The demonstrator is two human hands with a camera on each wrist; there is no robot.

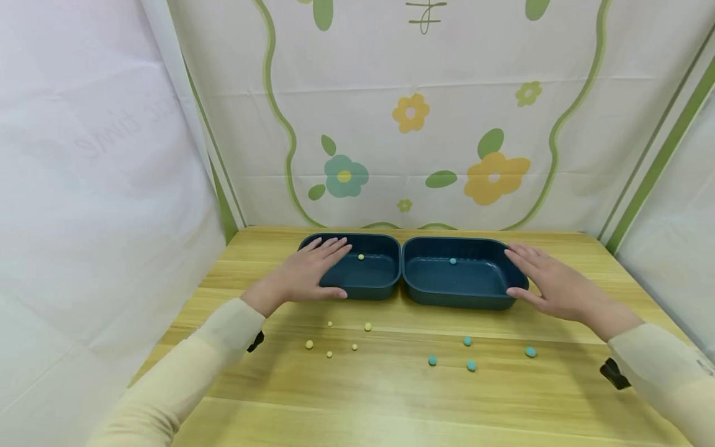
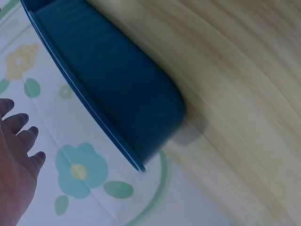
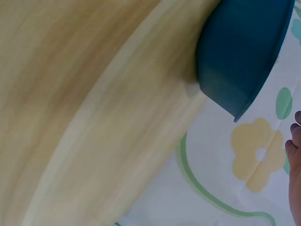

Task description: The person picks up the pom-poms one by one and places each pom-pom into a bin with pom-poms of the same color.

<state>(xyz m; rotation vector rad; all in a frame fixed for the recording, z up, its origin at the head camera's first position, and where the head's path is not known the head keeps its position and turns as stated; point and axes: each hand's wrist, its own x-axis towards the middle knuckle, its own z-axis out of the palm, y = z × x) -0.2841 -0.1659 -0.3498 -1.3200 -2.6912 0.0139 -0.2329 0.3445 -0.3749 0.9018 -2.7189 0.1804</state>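
Note:
Two dark blue rectangular bins stand side by side at the back of the table. My left hand (image 1: 310, 271), fingers straight and spread, hovers over the left end of the left bin (image 1: 373, 292). A small yellow ball (image 1: 360, 256) lies inside that bin. At the right end of the right bin (image 1: 458, 300), my right hand (image 1: 550, 282) is held with its fingers extended and nothing in it. One small blue ball (image 1: 453, 261) is in the right bin. Both wrist views show the hands beside the bins' outer ends, above the rims.
Several small yellow balls (image 1: 368, 326) are scattered on the wooden table (image 1: 368, 403) in front of the left bin. Several blue balls (image 1: 467, 341) lie before the right one. A white flowered cloth (image 1: 357, 112) hangs behind the bins, with white cloth at both sides.

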